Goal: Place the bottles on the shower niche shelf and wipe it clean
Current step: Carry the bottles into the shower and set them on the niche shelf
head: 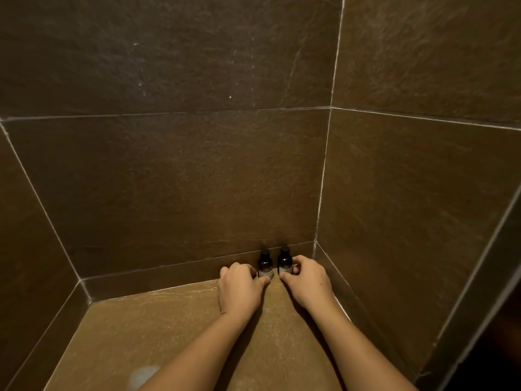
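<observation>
Two small dark brown bottles with black caps and pale labels stand upright, side by side but apart, at the back of a brown stone-tiled niche shelf (169,320), toward its corner at 1 o'clock. The left hand (239,289) curls its fingers around the left bottle (265,266); the right hand (306,280) grips the right bottle (284,262) likewise. A pale smudge (142,376) marks the shelf at 7 o'clock.

— What is the person wearing?
— Nothing shows on either forearm: no sleeves, both bare to the frame's edge at 6 o'clock.
— Rings, watch?
— None on the left hand (239,289) or right hand (308,282).
</observation>
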{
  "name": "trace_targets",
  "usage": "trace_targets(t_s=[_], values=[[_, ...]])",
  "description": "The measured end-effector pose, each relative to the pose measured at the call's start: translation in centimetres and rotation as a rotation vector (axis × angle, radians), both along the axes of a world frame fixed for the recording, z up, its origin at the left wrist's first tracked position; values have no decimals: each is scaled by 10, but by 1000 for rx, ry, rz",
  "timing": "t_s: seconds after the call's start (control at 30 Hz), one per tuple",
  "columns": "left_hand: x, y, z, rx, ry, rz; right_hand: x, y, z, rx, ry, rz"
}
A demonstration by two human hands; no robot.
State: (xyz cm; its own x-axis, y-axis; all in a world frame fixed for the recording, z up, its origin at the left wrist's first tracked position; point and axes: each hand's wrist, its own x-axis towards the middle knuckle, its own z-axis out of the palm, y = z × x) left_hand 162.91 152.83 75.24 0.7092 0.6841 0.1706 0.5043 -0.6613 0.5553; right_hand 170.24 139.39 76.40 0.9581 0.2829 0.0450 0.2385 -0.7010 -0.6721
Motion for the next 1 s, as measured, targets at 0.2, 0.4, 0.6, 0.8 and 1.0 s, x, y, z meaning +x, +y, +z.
trace_targets(t_s=[0.2,0.4,0.6,0.8,1.0], values=[[2,1,-4,-8,-15,-5,1,3,-2,30,8,-37],[6,2,-8,-15,2,-6,2,3,-5,47,10,-25],[-48,-11,36,-319,-89,-117,-26,-18,18,224,192,24],[-197,-63,54,-504,-259,-485,-148,-81,17,485,107,106],[-280,-84,-3,-591,-117,-954,-274,-118,-35,519,30,-46]])
